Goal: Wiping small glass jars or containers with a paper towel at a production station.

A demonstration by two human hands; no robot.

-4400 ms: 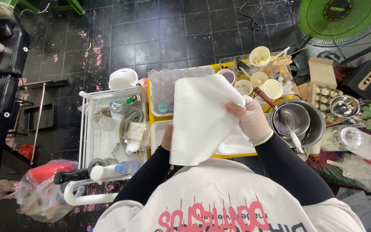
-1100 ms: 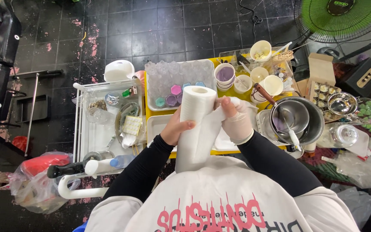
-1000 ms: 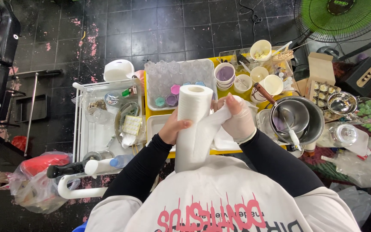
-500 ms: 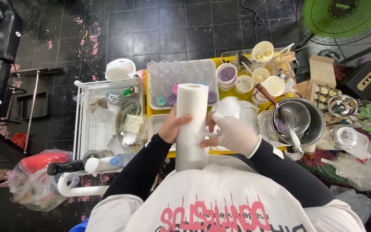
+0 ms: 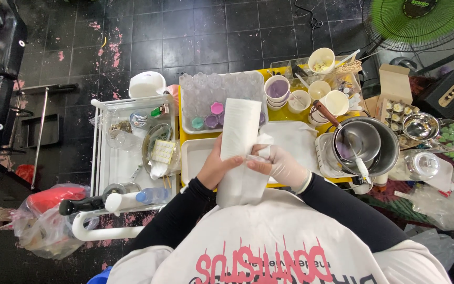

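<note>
Both hands are gripping a rolled-up white sheet that's standing on end over the yellow table, long axis running straight away from the body. The bare left hand is curling its fingers round the left edge, while the gloved right hand is pinching the right edge at about the same height, so neither's really closer.

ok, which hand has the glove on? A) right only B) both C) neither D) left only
A: the right hand wears a pale thin glove, while the left hand is bare; both grip the white paper roll above the white tray.
</note>
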